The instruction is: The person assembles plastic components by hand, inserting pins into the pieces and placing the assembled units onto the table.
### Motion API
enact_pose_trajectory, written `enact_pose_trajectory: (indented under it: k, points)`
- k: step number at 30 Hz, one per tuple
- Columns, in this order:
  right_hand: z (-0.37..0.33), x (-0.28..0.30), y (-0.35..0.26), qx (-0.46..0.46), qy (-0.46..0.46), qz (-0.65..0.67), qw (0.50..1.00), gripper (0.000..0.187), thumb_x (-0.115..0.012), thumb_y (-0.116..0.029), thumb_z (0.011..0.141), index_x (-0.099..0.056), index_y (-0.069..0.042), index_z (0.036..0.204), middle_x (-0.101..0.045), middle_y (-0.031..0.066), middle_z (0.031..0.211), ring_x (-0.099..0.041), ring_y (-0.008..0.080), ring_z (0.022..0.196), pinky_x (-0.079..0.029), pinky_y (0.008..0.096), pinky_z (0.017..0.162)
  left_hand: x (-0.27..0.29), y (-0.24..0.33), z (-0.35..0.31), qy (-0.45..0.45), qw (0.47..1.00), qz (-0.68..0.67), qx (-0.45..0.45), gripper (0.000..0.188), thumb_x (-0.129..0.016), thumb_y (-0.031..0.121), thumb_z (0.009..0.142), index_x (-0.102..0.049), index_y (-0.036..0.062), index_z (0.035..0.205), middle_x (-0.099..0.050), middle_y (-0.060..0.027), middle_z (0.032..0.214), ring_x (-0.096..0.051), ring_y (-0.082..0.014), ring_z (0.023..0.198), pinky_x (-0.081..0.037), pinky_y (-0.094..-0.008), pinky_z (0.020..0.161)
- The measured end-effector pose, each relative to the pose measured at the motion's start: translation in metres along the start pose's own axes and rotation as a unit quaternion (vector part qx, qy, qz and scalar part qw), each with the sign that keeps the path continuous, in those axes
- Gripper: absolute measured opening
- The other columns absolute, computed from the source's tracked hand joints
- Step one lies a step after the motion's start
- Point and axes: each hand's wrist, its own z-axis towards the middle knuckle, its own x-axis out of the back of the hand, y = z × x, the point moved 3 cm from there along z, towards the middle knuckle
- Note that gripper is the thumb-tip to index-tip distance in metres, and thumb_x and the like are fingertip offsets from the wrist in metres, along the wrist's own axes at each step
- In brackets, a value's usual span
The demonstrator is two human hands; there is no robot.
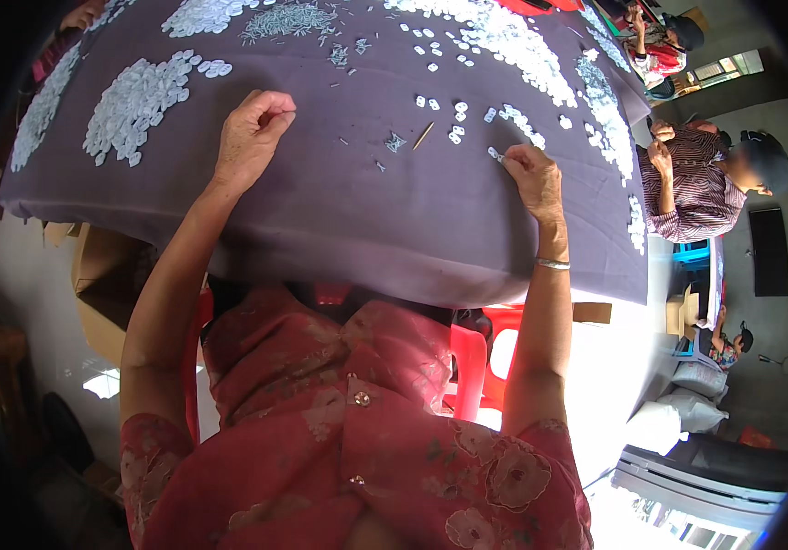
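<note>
My left hand (256, 136) is raised over the purple-grey tablecloth (320, 202), thumb and fingertips pressed together; whatever they may hold is hidden. To its left lies a heap of small white plastic pieces (137, 105). My right hand (537, 179), with a bracelet at the wrist, pinches a small white plastic piece (495, 154) just above the cloth. Beyond its fingers sits a short row of similar white pieces (522, 121). Between my hands are a little pile of grey screw-like parts (395, 142), a thin brownish stick (423, 136) and a few two-holed white pieces (456, 135).
Larger heaps of white pieces (527, 50) and grey screw-like parts (288, 20) spread across the far side. A person in a striped shirt (692, 179) sits at the right, hands raised. Red plastic chairs (469, 371) and a cardboard box (105, 293) stand below the table edge.
</note>
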Motion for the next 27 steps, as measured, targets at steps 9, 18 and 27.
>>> enact_pose_trajectory:
  k: [9, 18, 27]
  points:
    - [-0.005, -0.004, -0.007, 0.063, 0.024, 0.006, 0.998, 0.011, -0.069, -0.007, 0.079, -0.065, -0.004, 0.088, -0.064, 0.0032, 0.076, -0.060, 0.0081, 0.069, -0.048, 0.0238, 0.065, -0.001, 0.000, 0.000, -0.001, 1.000, 0.004, -0.002, 0.007, -0.064, 0.004, 0.084, -0.063, 0.0057, 0.090, -0.053, 0.0022, 0.080, -0.051, -0.0070, 0.069, -0.043, -0.0220, 0.065]
    - [-0.001, -0.007, 0.006, 0.040, 0.119, 0.049, 0.991, 0.009, -0.067, -0.006, 0.077, -0.065, -0.004, 0.086, -0.065, 0.0039, 0.071, -0.061, 0.0109, 0.064, -0.049, 0.0257, 0.062, -0.001, 0.000, -0.001, -0.001, 1.000, 0.006, -0.001, 0.008, -0.064, 0.004, 0.083, -0.063, 0.0059, 0.091, -0.055, 0.0019, 0.081, -0.053, -0.0074, 0.071, -0.044, -0.0225, 0.065]
    - [0.003, -0.015, -0.029, -0.058, 0.063, 0.169, 0.982, 0.012, -0.065, -0.008, 0.082, -0.067, -0.006, 0.094, -0.066, 0.0013, 0.076, -0.057, 0.0102, 0.063, -0.046, 0.0228, 0.061, -0.001, 0.005, -0.003, 0.003, 0.999, 0.027, -0.020, 0.008, -0.063, 0.005, 0.083, -0.064, 0.0066, 0.091, -0.057, 0.0008, 0.083, -0.056, -0.0112, 0.073, -0.046, -0.0243, 0.069]
